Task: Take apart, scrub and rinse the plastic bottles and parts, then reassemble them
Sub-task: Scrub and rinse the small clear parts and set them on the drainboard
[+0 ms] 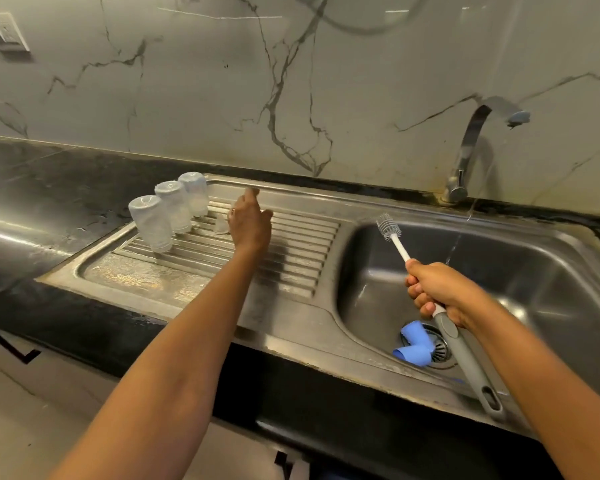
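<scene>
Three clear plastic bottles [169, 211] stand upside down in a row at the back left of the ribbed steel draining board [291, 251]. A small clear plastic part [221, 226] lies just right of them. My left hand [250, 223] reaches over the board beside that part, fingers loosely extended, holding nothing that I can see. My right hand [437, 289] grips the grey and white handle of a bottle brush [390, 231], its bristle head pointing up and left over the sink basin [534, 271]. Two blue plastic rings [414, 344] lie at the drain.
The tap [471, 147] at the back right runs a thin stream of water into the basin. Black stone worktop [49, 174] surrounds the sink, with a marble wall behind. A wall socket [6, 32] sits at the top left.
</scene>
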